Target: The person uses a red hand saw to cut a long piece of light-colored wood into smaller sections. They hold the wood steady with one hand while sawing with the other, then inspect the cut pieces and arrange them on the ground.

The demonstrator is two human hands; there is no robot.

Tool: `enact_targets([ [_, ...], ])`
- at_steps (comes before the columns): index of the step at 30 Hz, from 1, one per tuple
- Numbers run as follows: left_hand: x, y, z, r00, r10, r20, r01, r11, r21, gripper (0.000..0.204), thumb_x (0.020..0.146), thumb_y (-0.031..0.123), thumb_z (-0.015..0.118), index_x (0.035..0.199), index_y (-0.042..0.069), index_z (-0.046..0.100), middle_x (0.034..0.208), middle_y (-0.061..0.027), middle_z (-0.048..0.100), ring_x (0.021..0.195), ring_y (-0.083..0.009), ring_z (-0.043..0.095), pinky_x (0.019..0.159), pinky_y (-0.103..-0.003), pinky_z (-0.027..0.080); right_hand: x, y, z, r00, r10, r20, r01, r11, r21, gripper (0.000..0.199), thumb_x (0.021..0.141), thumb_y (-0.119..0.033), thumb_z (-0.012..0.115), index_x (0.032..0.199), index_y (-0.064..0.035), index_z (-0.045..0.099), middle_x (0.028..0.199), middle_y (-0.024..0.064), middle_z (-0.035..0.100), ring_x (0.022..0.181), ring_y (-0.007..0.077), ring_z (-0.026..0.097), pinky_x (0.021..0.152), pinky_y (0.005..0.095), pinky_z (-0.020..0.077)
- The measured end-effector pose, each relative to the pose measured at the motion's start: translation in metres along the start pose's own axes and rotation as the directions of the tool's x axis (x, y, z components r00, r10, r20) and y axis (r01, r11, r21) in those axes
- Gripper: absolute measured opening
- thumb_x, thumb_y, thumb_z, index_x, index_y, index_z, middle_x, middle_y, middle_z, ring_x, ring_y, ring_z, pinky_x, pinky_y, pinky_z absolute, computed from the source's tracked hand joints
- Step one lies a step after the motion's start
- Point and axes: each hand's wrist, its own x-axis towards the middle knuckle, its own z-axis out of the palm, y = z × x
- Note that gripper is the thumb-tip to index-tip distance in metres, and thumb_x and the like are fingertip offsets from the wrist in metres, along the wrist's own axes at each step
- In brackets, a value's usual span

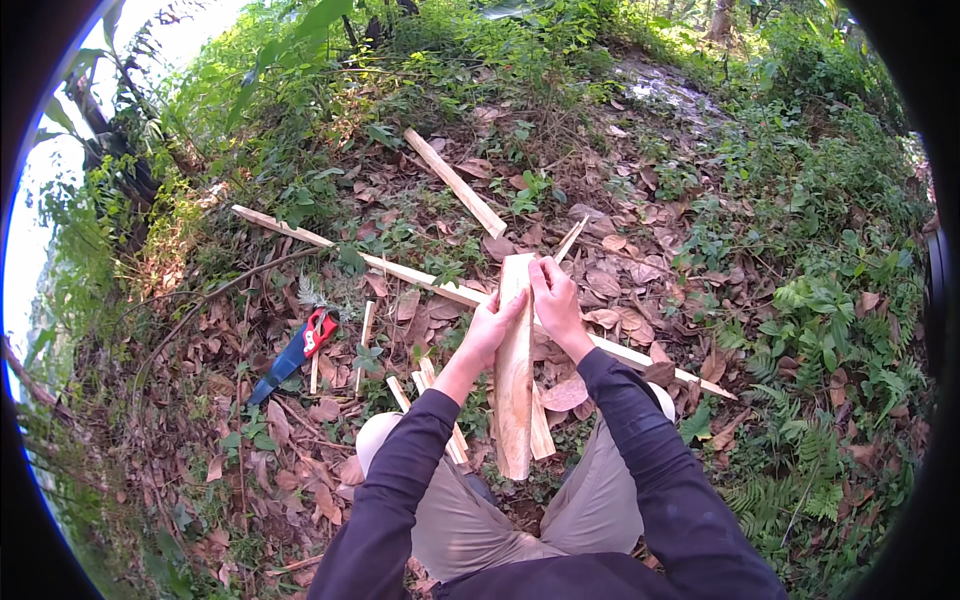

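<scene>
A pale wooden plank is held lengthwise in front of me, its near end between my knees. My left hand grips its left edge, thumb on the face. On the right edge near the far end, my right hand closes round the wood; some of its fingers are hidden behind the plank. Beyond and beneath the hands, a long thin wooden strip lies across the leaves. Shorter split pieces rest on the ground by my left knee, and another piece shows just right of the plank.
On the left lies a hand saw with a blue blade and red handle. A squared wooden stick lies farther ahead. Thin slivers sit beside the saw. Dry leaves cover the sloping ground, with ferns at right and bushes behind.
</scene>
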Motion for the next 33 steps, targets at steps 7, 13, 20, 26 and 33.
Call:
enact_targets([
  [7, -0.006, 0.006, 0.012, 0.997, -0.055, 0.055, 0.055, 0.998, 0.008, 0.052, 0.095, 0.035, 0.074, 0.132, 0.002, 0.057, 0.112, -0.0036, 0.067, 0.089, -0.008, 0.064, 0.076, -0.027, 0.054, 0.009, 0.016, -0.017, 0.998, 0.037, 0.054, -0.036, 0.999, -0.02, 0.031, 0.107, -0.028, 0.051, 0.091, -0.0009, 0.053, 0.07, 0.0117, 0.057, 0.065, 0.0159, 0.055, 0.062, 0.0371, 0.0451],
  [13, 0.0, 0.005, -0.001, 0.973, -0.177, 0.15, 0.187, 0.981, -0.053, 0.052, 0.097, 0.042, 0.069, 0.133, 0.009, 0.053, 0.104, -0.0031, 0.068, 0.081, -0.0129, 0.07, 0.07, -0.032, 0.06, 0.019, 0.025, -0.015, 0.995, -0.005, 0.103, -0.01, 0.989, 0.146, 0.029, 0.107, -0.022, 0.051, 0.085, -0.0041, 0.054, 0.068, -0.0022, 0.047, 0.063, 0.0059, 0.044, 0.055, 0.0274, 0.0378],
  [20, 0.003, -0.01, 0.012, 0.931, -0.238, 0.277, 0.326, 0.884, -0.336, 0.039, 0.102, 0.044, 0.06, 0.123, 0.011, 0.061, 0.089, 0.0031, 0.069, 0.069, -0.0099, 0.066, 0.059, -0.028, 0.057, 0.02, 0.023, -0.009, 0.999, 0.032, -0.017, -0.025, 0.947, 0.321, 0.027, 0.107, -0.019, 0.05, 0.086, -0.0019, 0.054, 0.071, 0.0002, 0.051, 0.066, 0.009, 0.047, 0.059, 0.0306, 0.0404],
  [26, 0.0, -0.008, 0.015, 0.976, -0.191, 0.105, 0.212, 0.947, -0.243, 0.04, 0.1, 0.045, 0.062, 0.116, 0.009, 0.064, 0.086, 0.0018, 0.068, 0.065, -0.0082, 0.065, 0.056, -0.026, 0.055, 0.015, 0.01, 0.003, 0.98, -0.144, -0.136, 0.116, 0.974, -0.197, 0.025, 0.105, -0.02, 0.05, 0.091, -0.0002, 0.056, 0.069, 0.0233, 0.061, 0.062, 0.0407, 0.063, 0.055, 0.0467, 0.0429],
  [33, -0.001, -0.004, 0.026, 0.971, -0.24, 0.002, 0.232, 0.934, -0.273, 0.041, 0.096, 0.045, 0.069, 0.113, 0.007, 0.066, 0.084, -0.0011, 0.069, 0.062, -0.0121, 0.065, 0.053, -0.028, 0.054, 0.023, 0.018, -0.008, 0.951, -0.306, 0.034, 0.282, 0.821, -0.497, 0.025, 0.104, -0.02, 0.052, 0.089, -0.0013, 0.056, 0.068, 0.0236, 0.062, 0.063, 0.0433, 0.064, 0.054, 0.0514, 0.0426],
])
